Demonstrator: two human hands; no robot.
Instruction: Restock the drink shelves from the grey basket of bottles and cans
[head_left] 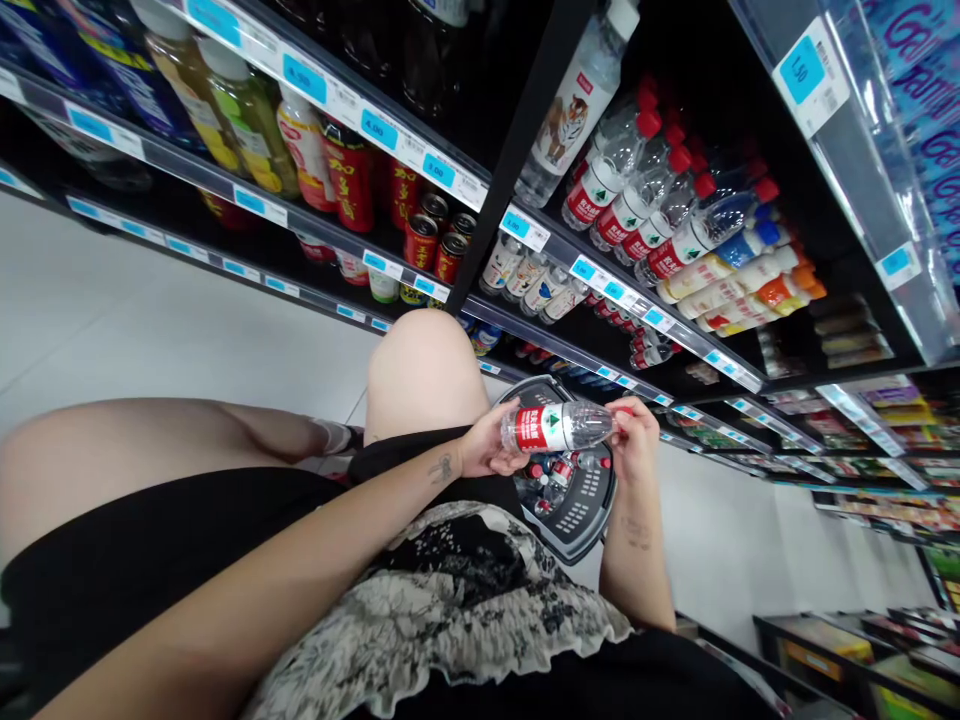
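Observation:
A clear water bottle (553,427) with a red and white label and a red cap lies sideways between my two hands. My left hand (491,443) is wrapped round its base end. At the other end, the fingers of my right hand (634,432) close on the red cap, which they partly hide. Just beneath the bottle is a grey shopping basket (581,515) on the floor, with several red-capped bottles (553,487) inside it.
Shelves ahead carry red-capped water bottles (652,205), a large bottle with a tiger picture (574,110), red cans (435,240) and juice bottles (247,125). Price-tag rails (622,293) run along the shelf edges. My bent knee (427,370) is close to the lower shelf.

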